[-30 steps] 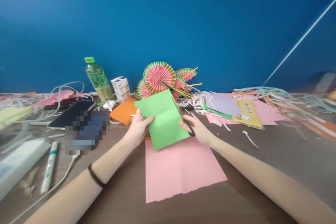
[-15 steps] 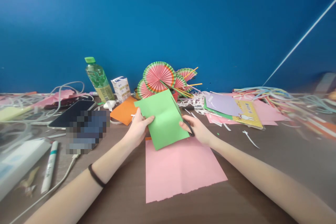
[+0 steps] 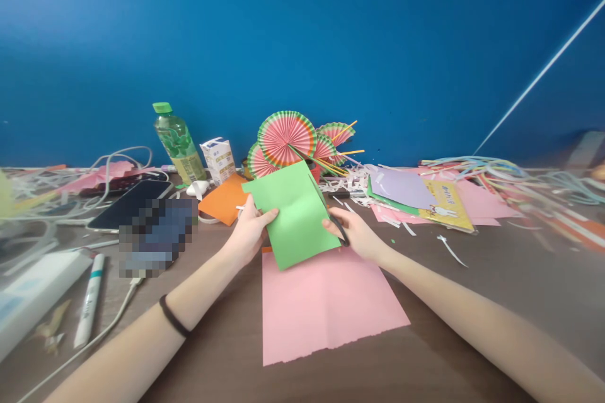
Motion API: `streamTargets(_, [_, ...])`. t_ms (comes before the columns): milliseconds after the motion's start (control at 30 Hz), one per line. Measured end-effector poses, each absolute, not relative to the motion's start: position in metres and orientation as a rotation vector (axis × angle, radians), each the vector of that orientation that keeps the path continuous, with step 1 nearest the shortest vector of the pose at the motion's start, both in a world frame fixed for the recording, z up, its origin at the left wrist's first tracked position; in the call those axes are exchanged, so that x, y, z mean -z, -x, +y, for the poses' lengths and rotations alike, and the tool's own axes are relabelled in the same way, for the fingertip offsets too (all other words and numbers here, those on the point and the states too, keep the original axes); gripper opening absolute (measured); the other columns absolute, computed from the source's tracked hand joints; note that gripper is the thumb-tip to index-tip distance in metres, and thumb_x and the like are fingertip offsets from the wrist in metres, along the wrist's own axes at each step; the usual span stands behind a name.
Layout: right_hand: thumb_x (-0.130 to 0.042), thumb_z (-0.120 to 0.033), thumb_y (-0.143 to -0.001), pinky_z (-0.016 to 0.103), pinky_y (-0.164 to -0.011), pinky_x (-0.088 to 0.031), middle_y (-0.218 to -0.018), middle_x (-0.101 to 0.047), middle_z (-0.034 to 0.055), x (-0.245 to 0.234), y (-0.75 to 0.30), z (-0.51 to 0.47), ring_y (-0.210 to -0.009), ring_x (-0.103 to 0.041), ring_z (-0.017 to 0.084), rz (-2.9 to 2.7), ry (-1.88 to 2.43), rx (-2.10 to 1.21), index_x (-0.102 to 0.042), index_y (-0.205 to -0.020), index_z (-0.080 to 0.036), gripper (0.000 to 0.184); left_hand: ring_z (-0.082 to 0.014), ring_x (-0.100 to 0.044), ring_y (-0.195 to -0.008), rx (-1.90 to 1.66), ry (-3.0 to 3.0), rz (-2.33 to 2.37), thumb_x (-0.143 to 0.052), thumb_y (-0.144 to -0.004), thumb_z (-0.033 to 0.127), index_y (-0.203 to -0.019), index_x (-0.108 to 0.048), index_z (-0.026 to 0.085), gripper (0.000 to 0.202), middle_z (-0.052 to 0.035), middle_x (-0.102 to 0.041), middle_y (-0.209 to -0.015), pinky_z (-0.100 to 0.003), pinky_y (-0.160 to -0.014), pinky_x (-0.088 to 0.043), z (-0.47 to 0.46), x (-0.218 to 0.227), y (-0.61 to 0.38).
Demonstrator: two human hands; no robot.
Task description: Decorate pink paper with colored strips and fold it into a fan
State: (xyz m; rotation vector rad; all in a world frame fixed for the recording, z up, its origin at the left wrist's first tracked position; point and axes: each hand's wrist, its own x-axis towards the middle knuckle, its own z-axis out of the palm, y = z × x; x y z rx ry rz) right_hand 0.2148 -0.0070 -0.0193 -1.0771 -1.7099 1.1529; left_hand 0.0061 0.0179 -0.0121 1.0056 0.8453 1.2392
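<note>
My left hand [image 3: 253,230] pinches the left side of a green sheet of paper [image 3: 297,217], thumb on top and fingers beneath. The sheet is held tilted above the table, with a cut slit near its upper right edge. At that right edge, my right hand [image 3: 354,232] is closed around scissors [image 3: 341,232], of which only a black handle loop shows; the blades are hidden by the sheet. Under the green sheet, a pink sheet of paper [image 3: 326,315] lies on the table, creased down the middle, its front edge ragged.
Pleated paper fans [image 3: 287,138] stand against the blue wall. To their left are a green bottle [image 3: 177,145], a carton [image 3: 218,160], orange paper [image 3: 224,198], phones and a marker [image 3: 89,302]. Stacked paper [image 3: 406,187], a yellow packet [image 3: 449,204] and paper scraps lie to the right.
</note>
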Motion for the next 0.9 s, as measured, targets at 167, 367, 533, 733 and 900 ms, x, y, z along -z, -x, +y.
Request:
streamTargets(167, [-0.053,-0.051,-0.076,0.019,-0.037,-0.044,-0.066,-0.036,-0.0031,0.0223,-0.2151,-0.0063,-0.053,-0.039,0.008,-1.681,1.08,-1.186,-0.052,-0.084,-0.018,0.035,-0.0235,-0.06,-0.097,-1.251,-1.001,0.838,-0.07,-0.064,0.017,-0.102,-0.044,0.024,0.047,-0.0042,-0.062,-0.106,-0.042,-0.086,-0.049,0.0185,0.0126,-0.0068])
streamTargets(367, [-0.058,-0.048,-0.073,0.018,-0.036,-0.045,-0.064,-0.033,-0.0041,0.0228,-0.2152,-0.0056,-0.052,-0.038,0.008,-1.674,1.094,-1.185,-0.053,-0.086,-0.017,0.034,-0.0231,-0.06,-0.097,-1.254,-1.016,0.817,-0.071,-0.064,0.019,-0.103,-0.045,0.025,0.048,-0.0037,-0.06,-0.11,-0.042,-0.086,-0.049,0.0202,0.0155,-0.0059])
streamTargets(533, [-0.059,-0.047,-0.072,0.017,-0.034,-0.043,-0.062,-0.033,-0.0047,0.0216,-0.2143,-0.0065,-0.05,-0.037,0.007,-1.651,1.102,-1.181,-0.052,-0.079,-0.016,0.032,-0.0236,-0.06,-0.097,-1.26,-1.002,0.816,-0.071,-0.063,0.018,-0.102,-0.045,0.024,0.048,-0.0045,-0.061,-0.109,-0.042,-0.086,-0.049,0.0202,0.0153,-0.0063])
streamTargets(733, [-0.061,-0.047,-0.071,0.017,-0.033,-0.042,-0.062,-0.037,-0.0041,0.0208,-0.2136,-0.0067,-0.049,-0.038,0.007,-1.637,1.103,-1.187,-0.055,-0.084,-0.015,0.034,-0.0238,-0.06,-0.097,-1.254,-1.011,0.824,-0.071,-0.063,0.018,-0.103,-0.044,0.023,0.048,-0.0052,-0.062,-0.106,-0.043,-0.085,-0.049,0.0204,0.0148,-0.0059])
streamTargets(900, [-0.062,-0.046,-0.071,0.018,-0.031,-0.042,-0.059,-0.032,-0.0054,0.0229,-0.2143,-0.0064,-0.046,-0.037,0.006,-1.636,1.099,-1.166,-0.055,-0.078,-0.016,0.032,-0.0238,-0.06,-0.096,-1.251,-1.036,0.808,-0.07,-0.064,0.019,-0.104,-0.043,0.024,0.048,-0.0056,-0.06,-0.109,-0.043,-0.083,-0.05,0.0223,0.0181,-0.0046])
